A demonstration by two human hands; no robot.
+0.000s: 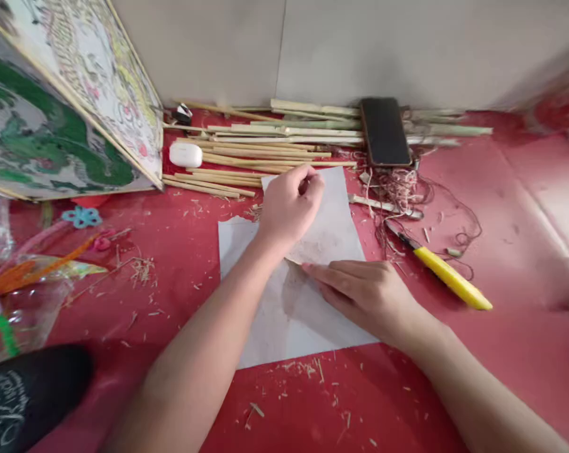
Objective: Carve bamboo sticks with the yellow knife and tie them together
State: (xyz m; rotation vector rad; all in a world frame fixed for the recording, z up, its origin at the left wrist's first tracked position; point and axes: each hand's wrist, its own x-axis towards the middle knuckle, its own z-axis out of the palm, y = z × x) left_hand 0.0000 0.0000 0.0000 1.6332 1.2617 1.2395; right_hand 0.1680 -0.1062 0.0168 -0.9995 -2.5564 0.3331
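Observation:
A pale grey sheet of paper with brownish, dusty smudges lies under both hands. My left hand is over its upper part with curled fingers; whatever they hold is hidden. My right hand rests low over the right side of the sheet, fingers together. At its fingertips is the end of a thin bamboo strip, which runs up to the left and disappears behind my left wrist.
Bamboo sticks lie along the wall, with a phone on top. A white earbud case, tangled string and a yellow-handled knife are nearby. A painted lantern stands left. Shavings litter the red surface.

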